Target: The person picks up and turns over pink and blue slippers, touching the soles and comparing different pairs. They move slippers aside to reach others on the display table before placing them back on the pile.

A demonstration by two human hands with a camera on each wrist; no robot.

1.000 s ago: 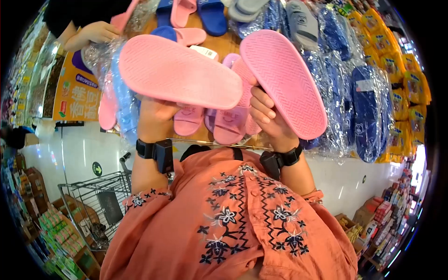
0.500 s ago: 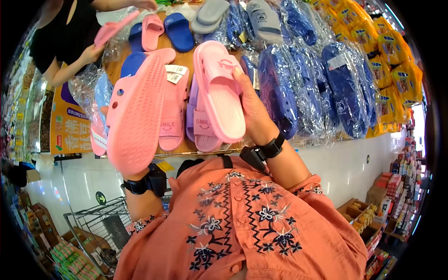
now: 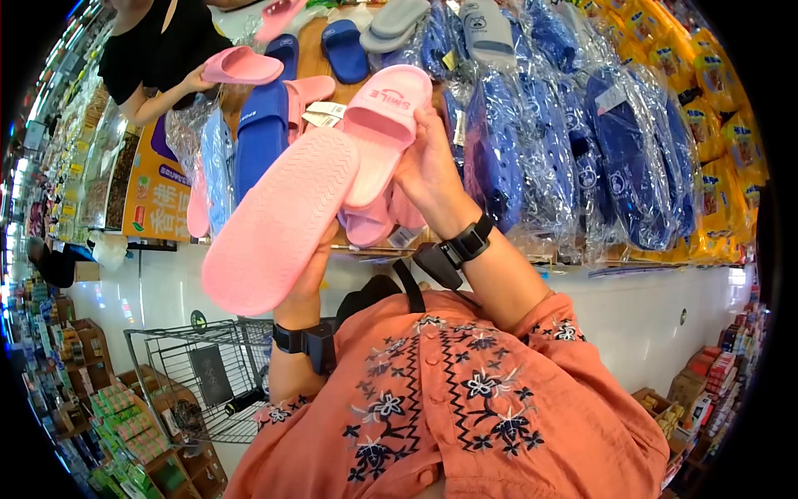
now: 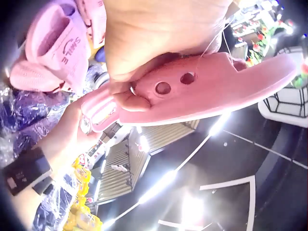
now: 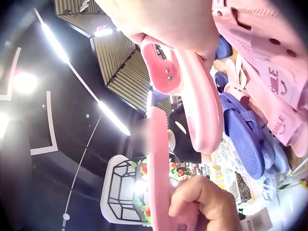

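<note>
In the head view my left hand (image 3: 309, 274) grips a pink slide slipper (image 3: 278, 224), its ridged sole turned toward the camera. My right hand (image 3: 430, 166) holds a matching slipper (image 3: 384, 125) by its side, with the "SMILE" strap facing up. The left slipper's end overlaps the lower part of the right one here. Seen from the left wrist, my fingers (image 4: 130, 100) wrap the slipper's side by two round holes. From the right wrist, both slippers stand edge-on, close together.
Below the held pair, more pink slippers (image 3: 370, 226) lie on the display table. Blue slippers (image 3: 264, 125) sit left, plastic-wrapped navy ones (image 3: 628, 158) right, near yellow packets (image 3: 711, 175). Another person (image 3: 158, 58) holds a pink slipper. A wire cart (image 3: 237, 358) stands behind at left.
The right slipper has turned from sole-out to strap-up. The left slipper has swung, then moved right against the other one in view. The other person's pink slipper has shifted.
</note>
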